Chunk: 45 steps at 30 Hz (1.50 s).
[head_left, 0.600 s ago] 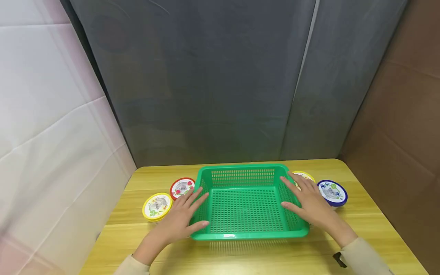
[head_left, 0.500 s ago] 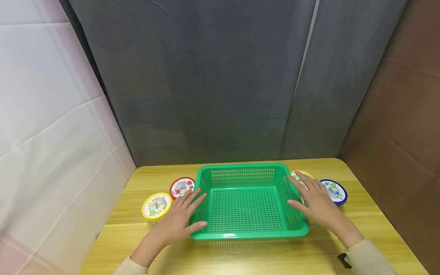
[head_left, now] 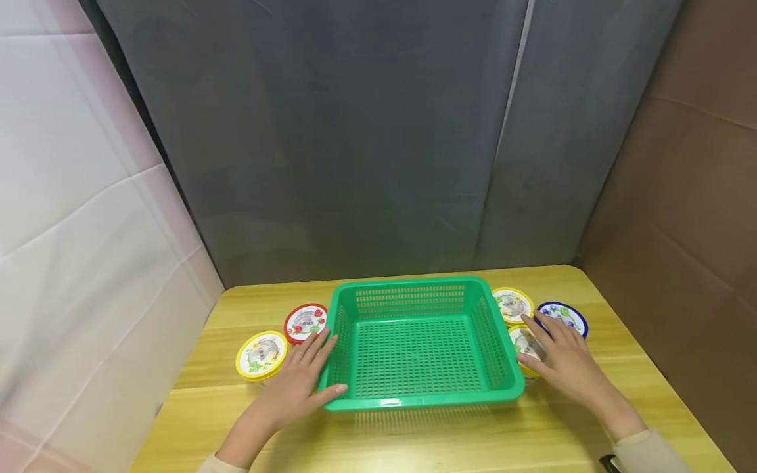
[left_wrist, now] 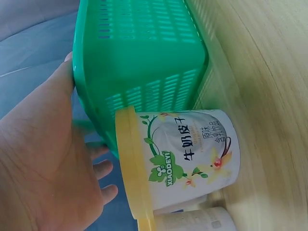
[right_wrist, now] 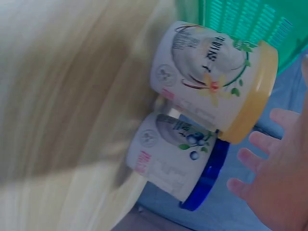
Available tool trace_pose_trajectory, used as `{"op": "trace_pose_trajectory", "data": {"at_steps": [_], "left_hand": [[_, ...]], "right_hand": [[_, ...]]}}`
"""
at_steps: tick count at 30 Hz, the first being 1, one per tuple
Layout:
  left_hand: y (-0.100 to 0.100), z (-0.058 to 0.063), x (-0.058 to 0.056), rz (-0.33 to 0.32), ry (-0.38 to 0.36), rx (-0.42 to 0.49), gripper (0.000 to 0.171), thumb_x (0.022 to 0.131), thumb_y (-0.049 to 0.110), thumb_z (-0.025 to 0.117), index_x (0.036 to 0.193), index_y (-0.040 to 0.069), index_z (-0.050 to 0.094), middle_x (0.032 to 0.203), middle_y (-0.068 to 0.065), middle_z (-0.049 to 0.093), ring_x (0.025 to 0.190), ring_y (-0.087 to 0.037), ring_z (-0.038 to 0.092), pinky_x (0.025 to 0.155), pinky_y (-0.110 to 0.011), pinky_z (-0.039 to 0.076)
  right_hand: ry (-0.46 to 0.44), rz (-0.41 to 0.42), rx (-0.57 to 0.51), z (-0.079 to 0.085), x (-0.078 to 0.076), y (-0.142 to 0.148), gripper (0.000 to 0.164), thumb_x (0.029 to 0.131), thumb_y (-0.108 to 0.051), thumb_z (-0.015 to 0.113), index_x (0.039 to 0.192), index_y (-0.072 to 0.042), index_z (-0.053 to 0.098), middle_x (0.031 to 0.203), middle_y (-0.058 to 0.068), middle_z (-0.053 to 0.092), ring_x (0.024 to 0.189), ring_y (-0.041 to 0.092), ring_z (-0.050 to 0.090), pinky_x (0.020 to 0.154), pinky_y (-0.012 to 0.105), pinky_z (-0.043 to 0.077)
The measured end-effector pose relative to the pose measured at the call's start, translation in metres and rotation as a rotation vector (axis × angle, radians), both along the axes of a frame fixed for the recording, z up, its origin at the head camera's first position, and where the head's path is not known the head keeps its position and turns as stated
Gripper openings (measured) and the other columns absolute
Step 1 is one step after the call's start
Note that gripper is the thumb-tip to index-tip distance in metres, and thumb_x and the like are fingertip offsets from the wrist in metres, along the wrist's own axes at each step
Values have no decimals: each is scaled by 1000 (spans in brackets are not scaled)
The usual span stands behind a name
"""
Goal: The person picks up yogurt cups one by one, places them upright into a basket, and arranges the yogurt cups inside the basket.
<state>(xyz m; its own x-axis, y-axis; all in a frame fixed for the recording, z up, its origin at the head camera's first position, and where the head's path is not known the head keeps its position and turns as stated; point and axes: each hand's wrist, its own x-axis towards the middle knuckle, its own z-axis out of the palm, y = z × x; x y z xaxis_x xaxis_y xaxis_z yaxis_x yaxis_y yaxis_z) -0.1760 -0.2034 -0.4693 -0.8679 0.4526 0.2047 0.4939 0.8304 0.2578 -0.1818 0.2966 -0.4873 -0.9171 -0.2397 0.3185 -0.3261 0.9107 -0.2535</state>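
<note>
A green plastic basket point(head_left: 414, 355) stands on the wooden table. My left hand point(head_left: 286, 387) is at its left rim, fingers spread, thumb beside the near corner. In the left wrist view a white tub with a yellow lid point(left_wrist: 187, 159) stands close to the basket; a second yellow-lidded tub point(left_wrist: 195, 221) is partly cut off. My right hand point(head_left: 564, 361), fingers apart, hovers right of the basket over a yellow-lidded tub point(head_left: 525, 341) and partly hides a blue-lidded tub point(head_left: 564, 316). Neither hand visibly grips anything.
Behind the left hand stands a red-lidded tub point(head_left: 305, 322), with a yellow-lidded tub point(head_left: 261, 355) to its left. Another yellow-lidded tub point(head_left: 512, 305) is at the basket's back right. A grey curtain point(head_left: 355, 164) closes off the back of the table point(head_left: 449, 447).
My right hand has drawn away from the basket's right rim, rightward, uncovering the nearer yellow-lidded tub. My left hand stays almost where it was. The head view has shifted slightly.
</note>
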Motion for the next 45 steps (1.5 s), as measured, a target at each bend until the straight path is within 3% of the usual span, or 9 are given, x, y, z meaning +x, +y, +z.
{"op": "trace_pose_trajectory", "data": {"at_steps": [11,29,39,45], "left_hand": [[0,-3,1,19,18,15,85,92,58,58,153,2,34,163,-15,29,149,-41,30,118,-61,28],[0,-4,3,28,12,21,86,93,58,57,154,4,32,164,-12,28,150,-40,28,118,-61,27],[0,-8,0,30,-24,34,89,92,59,58,156,6,28,166,-10,24,152,-37,24,120,-61,23],[0,-8,1,33,-15,26,87,93,59,57,156,6,29,165,-10,25,151,-38,26,119,-61,25]], "right_hand": [[-3,0,9,-15,1,6,71,94,-49,61,152,-16,38,155,18,38,141,44,32,108,67,24],[-2,23,47,-20,-1,7,76,90,-49,66,152,-16,38,155,15,39,141,45,32,108,69,24],[-20,6,70,-23,-3,11,88,85,-53,70,150,-3,38,152,20,42,141,44,33,111,65,24],[18,4,58,-23,-6,10,90,80,-53,75,146,0,43,146,21,49,137,41,38,108,61,27]]}}
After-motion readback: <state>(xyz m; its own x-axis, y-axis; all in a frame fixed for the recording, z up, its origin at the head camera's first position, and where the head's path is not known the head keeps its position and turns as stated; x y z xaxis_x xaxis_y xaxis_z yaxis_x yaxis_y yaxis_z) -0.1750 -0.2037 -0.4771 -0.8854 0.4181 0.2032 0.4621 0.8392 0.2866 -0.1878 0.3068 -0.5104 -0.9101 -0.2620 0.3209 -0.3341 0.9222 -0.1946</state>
